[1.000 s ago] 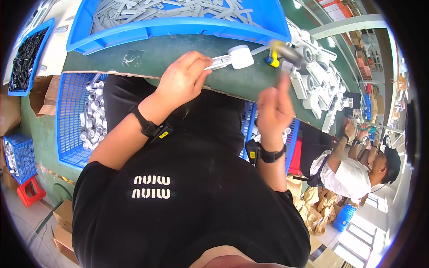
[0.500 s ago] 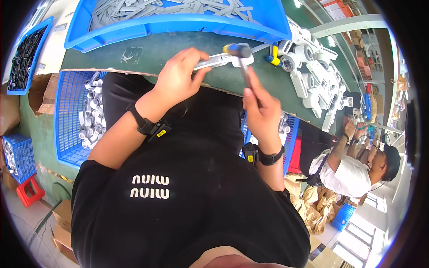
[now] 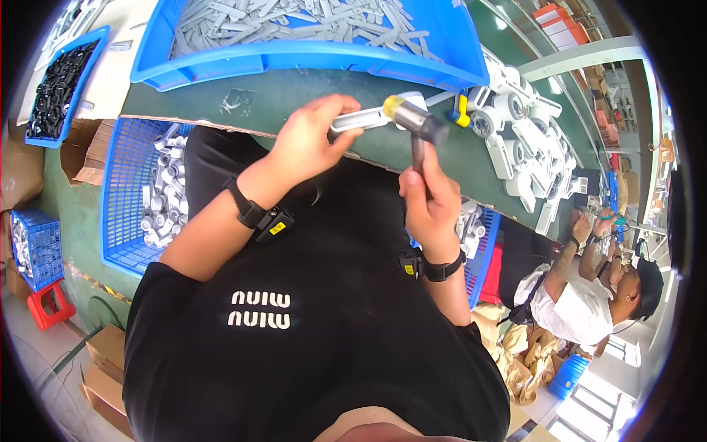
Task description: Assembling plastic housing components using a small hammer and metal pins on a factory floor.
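Observation:
My left hand (image 3: pixel 313 136) is closed around one end of a long white plastic part (image 3: pixel 364 118), which lies at the near edge of the green workbench (image 3: pixel 272 107). My right hand (image 3: pixel 433 199) grips the handle of a mallet (image 3: pixel 414 120) with one yellow face and one dark face. The mallet head hangs over the part's far end and partly hides it; whether the two touch, I cannot tell. A thin grey strip (image 3: pixel 440 97) extends rightward beyond that end.
Beyond my hands stands a blue bin (image 3: pixel 309 53) of grey strips. White parts (image 3: pixel 523 136) are heaped at right, beside a yellow-and-blue object (image 3: pixel 461 116). Blue crates (image 3: pixel 121 214) flank my lap. A co-worker (image 3: pixel 578 306) sits to the right.
The mallet head has swung right and toward me, its yellow face now turned to the part. My left hand still holds the white part. The whole view has shifted slightly.

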A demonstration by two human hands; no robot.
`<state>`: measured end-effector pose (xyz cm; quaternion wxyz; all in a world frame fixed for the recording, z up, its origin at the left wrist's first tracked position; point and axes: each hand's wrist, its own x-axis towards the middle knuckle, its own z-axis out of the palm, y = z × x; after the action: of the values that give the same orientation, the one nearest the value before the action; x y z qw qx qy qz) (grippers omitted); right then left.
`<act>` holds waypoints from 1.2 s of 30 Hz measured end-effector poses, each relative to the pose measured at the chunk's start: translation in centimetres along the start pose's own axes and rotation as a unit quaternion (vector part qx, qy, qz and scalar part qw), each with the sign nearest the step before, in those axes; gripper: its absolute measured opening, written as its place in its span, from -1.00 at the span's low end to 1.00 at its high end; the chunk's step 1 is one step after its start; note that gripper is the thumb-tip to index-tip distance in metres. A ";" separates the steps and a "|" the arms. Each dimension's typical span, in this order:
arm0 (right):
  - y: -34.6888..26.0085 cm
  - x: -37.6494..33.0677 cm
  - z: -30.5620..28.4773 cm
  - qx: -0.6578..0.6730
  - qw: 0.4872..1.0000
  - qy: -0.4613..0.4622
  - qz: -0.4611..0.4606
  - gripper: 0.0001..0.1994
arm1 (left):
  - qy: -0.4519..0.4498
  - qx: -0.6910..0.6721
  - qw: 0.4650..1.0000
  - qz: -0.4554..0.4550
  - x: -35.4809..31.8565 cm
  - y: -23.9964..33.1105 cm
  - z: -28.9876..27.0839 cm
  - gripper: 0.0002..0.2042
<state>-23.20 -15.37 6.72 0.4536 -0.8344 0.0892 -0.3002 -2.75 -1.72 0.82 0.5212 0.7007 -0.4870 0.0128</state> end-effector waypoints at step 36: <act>7.7 -0.4 -4.8 0.228 0.953 0.050 0.191 -0.44 | -0.082 0.157 0.982 0.058 18.4 3.3 -2.1 -0.89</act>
<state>-25.36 -23.02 2.27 0.6759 -0.6597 0.1990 -0.2615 5.66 -12.46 13.82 0.3612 0.7432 -0.5598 0.0618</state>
